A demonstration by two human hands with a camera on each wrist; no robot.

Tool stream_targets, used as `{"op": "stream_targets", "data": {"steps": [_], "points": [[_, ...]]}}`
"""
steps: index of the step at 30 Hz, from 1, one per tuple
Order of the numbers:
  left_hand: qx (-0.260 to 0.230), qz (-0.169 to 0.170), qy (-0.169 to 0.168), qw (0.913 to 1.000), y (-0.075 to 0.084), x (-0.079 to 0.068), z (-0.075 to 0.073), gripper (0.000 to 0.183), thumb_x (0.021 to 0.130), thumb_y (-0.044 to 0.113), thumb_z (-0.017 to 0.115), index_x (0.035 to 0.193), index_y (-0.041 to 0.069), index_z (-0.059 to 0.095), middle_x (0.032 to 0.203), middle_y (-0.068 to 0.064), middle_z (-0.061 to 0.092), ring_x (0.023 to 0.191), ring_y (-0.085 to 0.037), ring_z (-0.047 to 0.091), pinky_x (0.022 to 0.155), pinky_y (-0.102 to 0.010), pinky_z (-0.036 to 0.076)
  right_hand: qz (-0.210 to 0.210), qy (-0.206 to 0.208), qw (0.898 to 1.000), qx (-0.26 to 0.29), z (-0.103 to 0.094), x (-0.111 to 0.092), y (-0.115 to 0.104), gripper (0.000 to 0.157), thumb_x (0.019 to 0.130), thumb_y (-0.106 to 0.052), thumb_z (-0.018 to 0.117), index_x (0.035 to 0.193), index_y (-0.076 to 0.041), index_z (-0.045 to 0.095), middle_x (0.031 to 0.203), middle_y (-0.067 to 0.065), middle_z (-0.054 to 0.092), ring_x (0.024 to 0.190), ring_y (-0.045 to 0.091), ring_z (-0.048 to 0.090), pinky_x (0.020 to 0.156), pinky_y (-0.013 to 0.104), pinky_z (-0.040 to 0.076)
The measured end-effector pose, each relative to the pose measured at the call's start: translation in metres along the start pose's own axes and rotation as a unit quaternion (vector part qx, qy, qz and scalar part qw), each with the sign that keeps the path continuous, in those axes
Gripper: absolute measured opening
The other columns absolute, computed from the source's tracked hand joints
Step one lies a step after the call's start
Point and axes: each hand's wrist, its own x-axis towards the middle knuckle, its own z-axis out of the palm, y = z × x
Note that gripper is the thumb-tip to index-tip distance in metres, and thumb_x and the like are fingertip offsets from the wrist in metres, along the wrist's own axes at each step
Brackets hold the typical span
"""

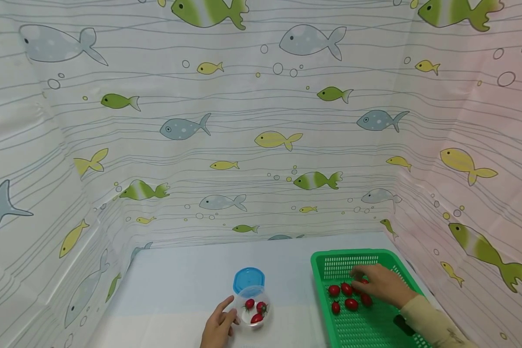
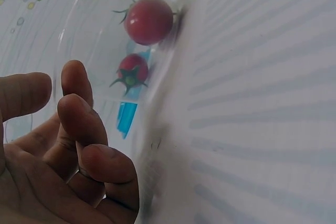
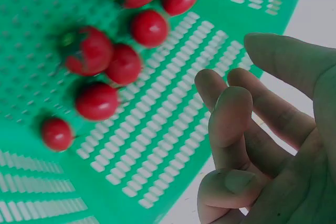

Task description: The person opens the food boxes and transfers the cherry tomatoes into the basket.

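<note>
My left hand [image 1: 219,323] is beside a clear round plastic container [image 1: 245,320], fingers loosely bent and holding nothing; whether a fingertip touches its side I cannot tell. Three red cherry tomatoes [image 1: 256,318] with green stalks lie inside, two of them visible in the left wrist view. Over the green basket [image 1: 352,331] on the right, my right hand [image 1: 380,284] hovers with thumb and fingers apart. Nothing shows between its fingers in the right wrist view, where several cherry tomatoes [image 3: 97,101] lie on the basket's floor, apart from the hand.
A blue lid [image 1: 249,279] lies just behind the clear container on the white table [image 1: 174,290]. The basket has raised slatted walls. Fish-patterned sheeting [image 1: 261,111] encloses the table at the back and both sides.
</note>
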Motion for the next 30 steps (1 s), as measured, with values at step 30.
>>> {"op": "stream_targets", "data": {"steps": [30], "points": [[0.009, 0.008, -0.009, 0.9999, 0.003, -0.002, -0.002, 0.059, 0.102, 0.030, 0.062, 0.146, -0.005, 0.046, 0.081, -0.004, 0.068, 0.065, -0.018, 0.053, 0.060, -0.029, 0.044, -0.136, -0.015, 0.990, 0.014, 0.017, 0.056, -0.120, 0.020, 0.093, -0.026, 0.076, 0.112, -0.022, 0.073, 0.100, -0.014, 0.070, 0.078, 0.002, 0.060, 0.070, 0.029, 0.052]]}}
